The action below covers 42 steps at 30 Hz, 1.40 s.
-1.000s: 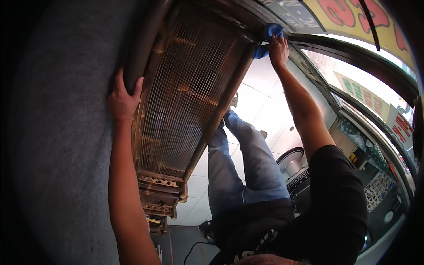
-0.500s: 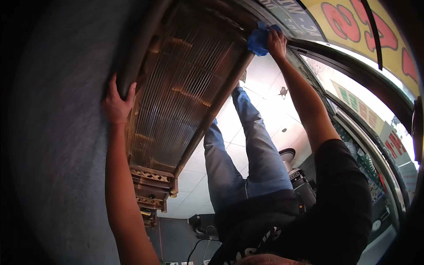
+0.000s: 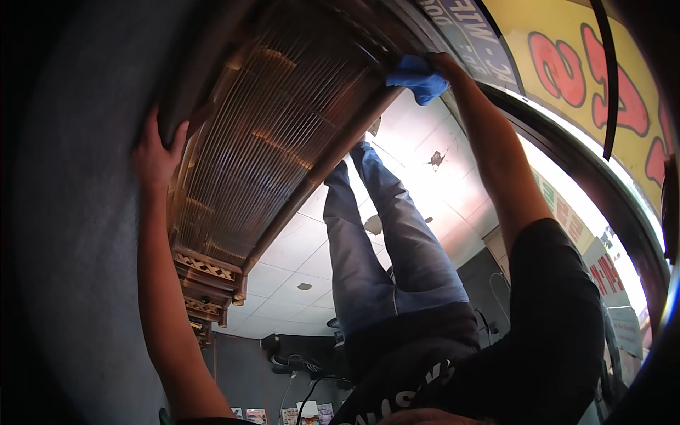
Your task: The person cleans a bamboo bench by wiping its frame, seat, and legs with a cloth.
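I cannot see clearly how the right hand (image 3: 443, 66) holds the blue cloth (image 3: 416, 78); right of it, the upper edge cuts the yellow sign (image 3: 577, 44).

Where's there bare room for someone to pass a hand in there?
The slatted panel looks bare between the left hand and the long bamboo rail. White tiles are mostly bare between that rail and the jeans. It's crowded where the right hand, blue cloth and rail's upper end meet.
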Each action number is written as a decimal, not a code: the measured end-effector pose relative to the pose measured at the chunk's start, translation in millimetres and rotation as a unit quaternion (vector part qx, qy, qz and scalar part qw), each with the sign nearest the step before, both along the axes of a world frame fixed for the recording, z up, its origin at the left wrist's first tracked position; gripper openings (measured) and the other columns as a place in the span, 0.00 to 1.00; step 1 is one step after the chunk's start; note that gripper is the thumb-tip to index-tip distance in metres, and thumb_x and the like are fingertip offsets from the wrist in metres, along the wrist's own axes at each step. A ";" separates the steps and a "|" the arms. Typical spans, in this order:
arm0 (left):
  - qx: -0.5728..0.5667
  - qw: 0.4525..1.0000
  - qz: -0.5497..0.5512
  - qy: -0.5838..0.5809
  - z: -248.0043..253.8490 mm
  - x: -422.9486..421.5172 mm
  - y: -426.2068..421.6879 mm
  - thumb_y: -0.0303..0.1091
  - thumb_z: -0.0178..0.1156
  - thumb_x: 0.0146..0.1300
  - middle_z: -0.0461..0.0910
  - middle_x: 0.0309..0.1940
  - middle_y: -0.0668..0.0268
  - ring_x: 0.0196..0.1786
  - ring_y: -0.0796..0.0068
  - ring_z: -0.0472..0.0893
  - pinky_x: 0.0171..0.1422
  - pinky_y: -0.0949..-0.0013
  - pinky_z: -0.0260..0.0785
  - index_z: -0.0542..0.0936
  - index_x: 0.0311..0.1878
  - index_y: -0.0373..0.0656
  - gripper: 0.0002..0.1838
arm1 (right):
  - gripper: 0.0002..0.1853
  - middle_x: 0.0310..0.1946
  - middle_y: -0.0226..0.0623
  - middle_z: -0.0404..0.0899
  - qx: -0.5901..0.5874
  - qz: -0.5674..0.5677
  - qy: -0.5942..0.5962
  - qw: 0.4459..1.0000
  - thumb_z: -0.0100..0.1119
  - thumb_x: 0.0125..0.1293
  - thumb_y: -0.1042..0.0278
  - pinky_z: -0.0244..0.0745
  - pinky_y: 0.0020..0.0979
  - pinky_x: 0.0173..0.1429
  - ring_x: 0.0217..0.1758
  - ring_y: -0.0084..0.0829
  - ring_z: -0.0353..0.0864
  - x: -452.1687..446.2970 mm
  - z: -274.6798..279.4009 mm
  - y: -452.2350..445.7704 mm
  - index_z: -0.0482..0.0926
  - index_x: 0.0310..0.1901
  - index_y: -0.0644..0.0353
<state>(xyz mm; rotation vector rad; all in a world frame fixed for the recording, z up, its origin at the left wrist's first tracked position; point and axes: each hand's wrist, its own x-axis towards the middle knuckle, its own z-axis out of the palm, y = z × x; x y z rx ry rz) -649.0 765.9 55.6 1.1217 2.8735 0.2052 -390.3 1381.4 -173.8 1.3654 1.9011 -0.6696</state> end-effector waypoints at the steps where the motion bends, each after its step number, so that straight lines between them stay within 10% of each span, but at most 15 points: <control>1: -0.002 1.000 -0.003 0.005 2.5 -1.1 1.5 0.57 0.65 0.69 0.86 0.52 0.50 0.49 0.46 0.87 0.47 0.51 0.83 0.74 0.69 0.43 0.34 | 0.23 0.47 0.50 0.87 0.009 -0.005 0.019 1.000 0.55 0.70 0.53 0.81 0.44 0.50 0.50 0.45 0.89 0.7 -18.0 5.5 0.85 0.52 0.65; 5: 0.020 1.000 -0.014 0.018 -6.1 0.2 -5.6 0.57 0.66 0.69 0.86 0.53 0.50 0.50 0.46 0.87 0.49 0.52 0.83 0.74 0.69 0.42 0.34 | 0.23 0.50 0.54 0.86 0.046 -0.013 0.087 0.995 0.56 0.70 0.53 0.80 0.47 0.55 0.57 0.48 0.87 2.2 -81.4 23.3 0.85 0.51 0.65; 8: 0.034 0.999 -0.015 0.009 -4.4 -4.5 -2.3 0.56 0.65 0.69 0.85 0.54 0.49 0.52 0.46 0.87 0.51 0.52 0.83 0.74 0.69 0.42 0.34 | 0.23 0.53 0.56 0.85 0.066 -0.015 0.123 0.990 0.54 0.72 0.52 0.79 0.49 0.58 0.60 0.50 0.85 -33.6 -3.7 -18.0 0.84 0.55 0.64; 11: 0.041 0.999 -0.023 0.009 -5.5 -2.7 -3.7 0.56 0.65 0.69 0.85 0.56 0.49 0.53 0.46 0.86 0.52 0.52 0.82 0.74 0.69 0.42 0.34 | 0.26 0.57 0.57 0.83 0.084 0.354 0.141 0.921 0.47 0.76 0.50 0.78 0.50 0.62 0.61 0.51 0.84 -73.0 -34.8 -14.7 0.80 0.63 0.60; 18: 0.010 1.000 -0.002 0.001 -2.4 -3.3 -1.6 0.56 0.65 0.69 0.83 0.59 0.51 0.55 0.46 0.85 0.53 0.52 0.82 0.74 0.70 0.43 0.35 | 0.34 0.59 0.59 0.82 -0.021 0.090 0.399 0.913 0.42 0.77 0.39 0.73 0.45 0.67 0.65 0.50 0.81 -178.4 -50.8 -56.1 0.77 0.67 0.62; 27: -0.008 1.000 0.005 0.009 -2.7 -2.9 -5.4 0.62 0.63 0.68 0.87 0.49 0.53 0.44 0.48 0.88 0.42 0.52 0.83 0.73 0.70 0.47 0.36 | 0.47 0.60 0.47 0.83 -0.147 0.077 0.152 0.974 0.45 0.71 0.23 0.73 0.41 0.68 0.63 0.40 0.82 -62.8 -4.9 -6.3 0.75 0.70 0.62; 32: 0.022 0.999 -0.002 0.030 -6.5 -4.0 -6.9 0.64 0.63 0.67 0.88 0.37 0.55 0.33 0.51 0.89 0.34 0.53 0.84 0.73 0.69 0.52 0.35 | 0.36 0.56 0.42 0.85 -0.327 -0.171 0.180 0.912 0.60 0.71 0.36 0.80 0.39 0.62 0.55 0.33 0.85 -38.9 3.7 21.5 0.76 0.69 0.58; 36: 0.069 0.997 -0.019 0.040 -14.2 -4.5 -9.1 0.64 0.63 0.67 0.88 0.37 0.54 0.34 0.51 0.89 0.35 0.53 0.84 0.73 0.69 0.52 0.35 | 0.29 0.55 0.40 0.83 -0.186 -0.003 0.248 0.951 0.60 0.72 0.47 0.78 0.39 0.58 0.54 0.33 0.81 -139.1 -37.7 -4.9 0.77 0.66 0.58; 39: 0.048 0.998 -0.008 0.037 -12.6 -3.4 -9.4 0.64 0.63 0.67 0.88 0.37 0.54 0.34 0.51 0.89 0.35 0.53 0.84 0.74 0.69 0.52 0.35 | 0.26 0.54 0.42 0.83 -0.116 0.077 0.456 0.879 0.57 0.72 0.48 0.75 0.40 0.57 0.53 0.35 0.79 -193.6 -69.2 -25.5 0.80 0.61 0.59; 42: 0.091 0.994 -0.039 0.046 -13.0 -9.4 -6.3 0.63 0.64 0.66 0.88 0.38 0.54 0.35 0.52 0.89 0.36 0.54 0.85 0.74 0.69 0.51 0.35 | 0.27 0.61 0.47 0.80 -0.018 0.134 0.329 0.935 0.53 0.74 0.44 0.76 0.43 0.59 0.61 0.40 0.78 -177.1 -54.4 -12.2 0.80 0.63 0.56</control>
